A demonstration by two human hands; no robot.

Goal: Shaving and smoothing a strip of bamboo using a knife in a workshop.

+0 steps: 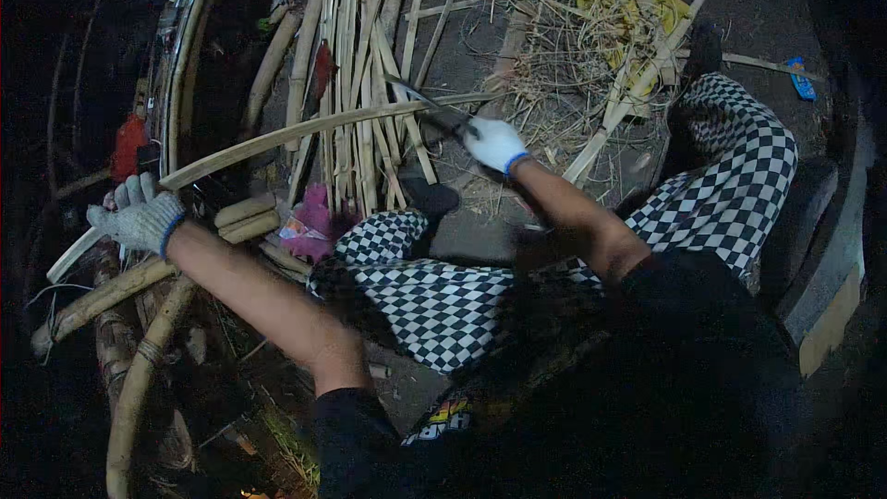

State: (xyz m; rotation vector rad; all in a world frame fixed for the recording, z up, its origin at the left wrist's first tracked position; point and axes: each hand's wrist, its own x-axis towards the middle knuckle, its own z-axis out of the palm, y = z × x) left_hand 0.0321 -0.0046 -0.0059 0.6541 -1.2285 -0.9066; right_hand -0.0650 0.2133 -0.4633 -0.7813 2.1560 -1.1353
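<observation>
My left hand, in a pale knitted glove, is closed around one end of a long split bamboo strip. The strip slopes up to the right across my front, and its short tail sticks out below the hand. My right hand, in a white glove with a blue cuff, is closed on the handle of a knife. Its dark blade points up and left and meets the strip near the far end. Whether the blade cuts into the strip or only lies against it I cannot tell.
Beneath the strip lies a bundle of thin bamboo strips. Shavings and a yellow plastic bag lie at the upper right. Thick bamboo poles stand at my left, near a pink cloth. A blue packet lies far right.
</observation>
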